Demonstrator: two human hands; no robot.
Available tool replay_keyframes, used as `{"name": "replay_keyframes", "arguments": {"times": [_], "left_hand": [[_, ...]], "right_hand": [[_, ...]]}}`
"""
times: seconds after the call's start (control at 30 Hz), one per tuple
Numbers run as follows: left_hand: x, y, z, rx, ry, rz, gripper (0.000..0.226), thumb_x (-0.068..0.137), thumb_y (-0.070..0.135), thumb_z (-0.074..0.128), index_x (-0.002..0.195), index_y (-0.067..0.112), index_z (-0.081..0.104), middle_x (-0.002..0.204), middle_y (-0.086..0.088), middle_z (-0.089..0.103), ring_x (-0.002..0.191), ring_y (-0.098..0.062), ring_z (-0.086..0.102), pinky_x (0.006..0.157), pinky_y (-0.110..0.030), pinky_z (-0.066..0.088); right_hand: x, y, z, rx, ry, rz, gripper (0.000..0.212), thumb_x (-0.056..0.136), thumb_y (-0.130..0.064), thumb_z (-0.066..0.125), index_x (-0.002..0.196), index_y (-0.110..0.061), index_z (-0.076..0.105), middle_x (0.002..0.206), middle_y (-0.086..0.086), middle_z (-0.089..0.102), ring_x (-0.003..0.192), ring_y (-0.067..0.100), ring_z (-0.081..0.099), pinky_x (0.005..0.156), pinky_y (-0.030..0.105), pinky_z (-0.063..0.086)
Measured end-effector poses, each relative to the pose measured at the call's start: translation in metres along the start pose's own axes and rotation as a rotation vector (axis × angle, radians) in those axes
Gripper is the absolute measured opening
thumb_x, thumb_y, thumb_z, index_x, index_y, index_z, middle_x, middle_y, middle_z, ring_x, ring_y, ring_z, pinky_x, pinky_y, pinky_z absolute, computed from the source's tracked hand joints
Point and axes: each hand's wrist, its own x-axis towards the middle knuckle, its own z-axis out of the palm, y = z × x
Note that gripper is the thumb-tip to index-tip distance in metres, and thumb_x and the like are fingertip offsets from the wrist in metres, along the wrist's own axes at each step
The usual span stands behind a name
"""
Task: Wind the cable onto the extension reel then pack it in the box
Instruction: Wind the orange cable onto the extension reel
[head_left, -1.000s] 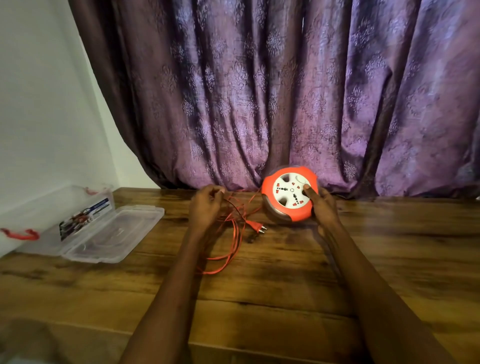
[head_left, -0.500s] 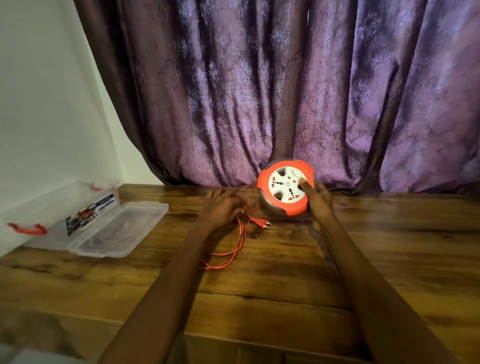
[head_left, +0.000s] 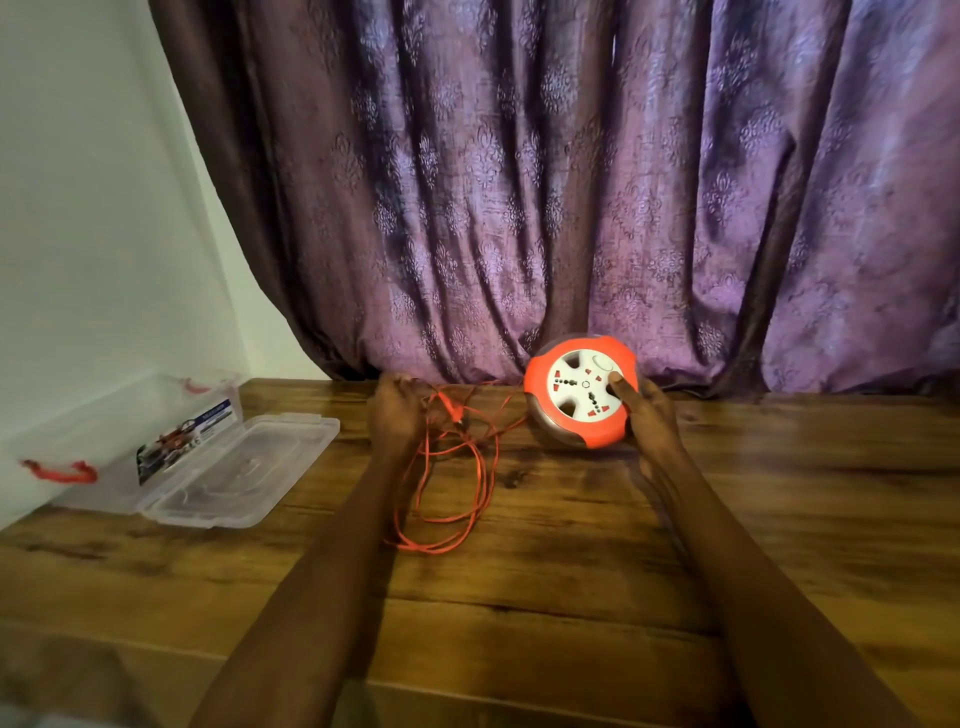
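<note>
We are closing our left grip (head_left: 397, 413) around a bunch of the orange cable (head_left: 457, 499), left of the reel (head_left: 581, 392). Our right grip (head_left: 647, 415) is clasping the reel's rim, one finger pressing its white face. The reel is tilting up on the worktop (head_left: 779, 519). Slack is looping toward us from the reel, nearer our left hand. The open box (head_left: 130, 447) is lying far left of the reel.
</note>
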Motion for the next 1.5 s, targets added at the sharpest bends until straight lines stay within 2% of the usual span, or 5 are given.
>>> {"name": "replay_keyframes", "arguments": {"times": [0.27,0.4,0.57,1.37,1.5], "left_hand": [[0.002,-0.029,-0.021,-0.475,-0.223,-0.475,0.025,0.097,0.013,0.048,0.117,0.001,0.059,0.116,-0.022,0.059,0.087,-0.03,0.064,0.079,-0.04,0.061],[0.0,-0.017,-0.017,0.129,-0.001,0.057,0.028,0.089,0.007,0.055,0.117,0.005,0.06,0.118,-0.019,0.064,0.108,-0.037,0.06,0.094,-0.045,0.048],[-0.03,0.015,0.007,0.348,-0.619,0.309,0.032,0.086,0.046,0.064,0.111,0.026,0.065,0.113,-0.003,0.069,0.102,-0.026,0.067,0.087,-0.037,0.053],[0.004,0.003,-0.025,0.087,-0.283,-0.12,0.026,0.092,-0.001,0.051,0.069,0.009,0.06,0.042,0.005,0.056,0.03,0.004,0.05,0.033,-0.009,0.034],[0.01,-0.007,-0.025,0.234,-0.31,-0.119,0.014,0.091,0.018,0.061,0.088,0.006,0.068,0.083,-0.014,0.067,0.075,-0.021,0.064,0.066,-0.026,0.042]], "right_hand": [[-0.001,0.009,0.004,-0.015,0.007,0.005,0.024,0.087,-0.017,0.076,0.109,-0.007,0.071,0.102,0.012,0.076,0.081,0.02,0.073,0.074,0.037,0.059],[-0.002,0.012,0.008,-0.005,0.017,0.002,0.023,0.085,-0.018,0.077,0.106,-0.012,0.071,0.097,0.007,0.077,0.079,0.017,0.073,0.064,0.029,0.06],[-0.003,0.014,0.011,0.007,0.045,-0.031,0.013,0.085,-0.017,0.078,0.096,-0.017,0.071,0.088,0.0,0.077,0.073,0.013,0.073,0.061,0.028,0.059],[0.011,0.024,0.0,0.036,0.128,-0.054,0.035,0.085,-0.021,0.078,0.116,-0.007,0.07,0.11,0.012,0.075,0.101,0.03,0.071,0.093,0.051,0.057],[0.007,0.027,0.004,0.04,0.089,-0.054,0.032,0.086,-0.019,0.077,0.114,-0.006,0.071,0.108,0.013,0.075,0.09,0.023,0.071,0.084,0.042,0.059]]}}
